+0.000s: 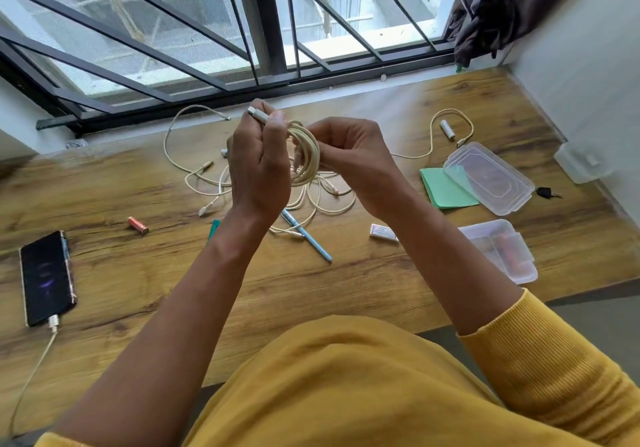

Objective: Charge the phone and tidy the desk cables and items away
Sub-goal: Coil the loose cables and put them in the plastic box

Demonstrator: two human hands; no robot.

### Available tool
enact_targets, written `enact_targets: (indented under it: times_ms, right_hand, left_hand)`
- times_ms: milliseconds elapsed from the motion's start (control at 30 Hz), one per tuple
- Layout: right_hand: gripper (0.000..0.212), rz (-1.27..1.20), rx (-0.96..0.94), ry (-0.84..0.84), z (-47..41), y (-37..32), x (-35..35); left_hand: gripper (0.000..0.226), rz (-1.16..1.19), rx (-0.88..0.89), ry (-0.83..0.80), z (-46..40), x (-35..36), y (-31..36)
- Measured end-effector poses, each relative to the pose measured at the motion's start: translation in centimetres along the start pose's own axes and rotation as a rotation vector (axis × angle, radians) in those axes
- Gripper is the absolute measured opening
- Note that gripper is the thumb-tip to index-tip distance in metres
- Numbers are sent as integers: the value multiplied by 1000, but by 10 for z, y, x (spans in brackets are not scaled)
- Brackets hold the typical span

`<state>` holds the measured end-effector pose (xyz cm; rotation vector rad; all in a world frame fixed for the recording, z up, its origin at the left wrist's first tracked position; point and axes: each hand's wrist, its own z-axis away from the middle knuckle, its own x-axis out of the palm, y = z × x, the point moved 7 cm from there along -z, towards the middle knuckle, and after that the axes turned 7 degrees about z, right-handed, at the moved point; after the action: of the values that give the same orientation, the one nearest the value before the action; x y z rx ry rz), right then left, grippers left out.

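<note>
Cream charging cable [306, 156] wound into a small coil, held above the desk [346, 280], over the loose cable tangle [311, 204]. Left hand [258, 169] curls round the coil's near side, thumb and finger pinching the plug end [258, 116] upright. Right hand [349, 159] pinches the far side of the loops.

Phone [46, 277] lies far left of the tangle, face up, a cable plugged into its near end; charging looks done.

Step in hand, as I judge: securing the coil. Keep the loops flat and even, wrap the plug tail across them and tuck it through so it won't spring open. Avoid kinking at the plug.

Open clear box [498, 251] sits right of the tangle, its likely destination; lid [488, 176] behind it.
</note>
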<state>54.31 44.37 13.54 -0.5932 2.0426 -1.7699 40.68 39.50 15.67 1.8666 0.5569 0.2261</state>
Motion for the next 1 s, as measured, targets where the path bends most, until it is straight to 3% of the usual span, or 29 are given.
enact_targets:
  times_ms: [300,500,667,800,1000]
  right_hand:
    - [25,-309,184,-60,5,-1,0]
    - [38,-216,160,-107,7,-2,5]
    - [51,-256,174,-179,7,-2,7]
    - [49,-296,170,-184,8,0,6]
    - [48,-285,164,-173,6,3,6]
  left_hand:
    - [21,-194,66,112,10,-4,4]
    - [21,-250,103,146,12,-8,5]
    - [22,-131,2,90,12,-4,-1]
    - [24,71,-114,-10,6,1,-10]
    - [28,-50,-58,75,8,-2,-6]
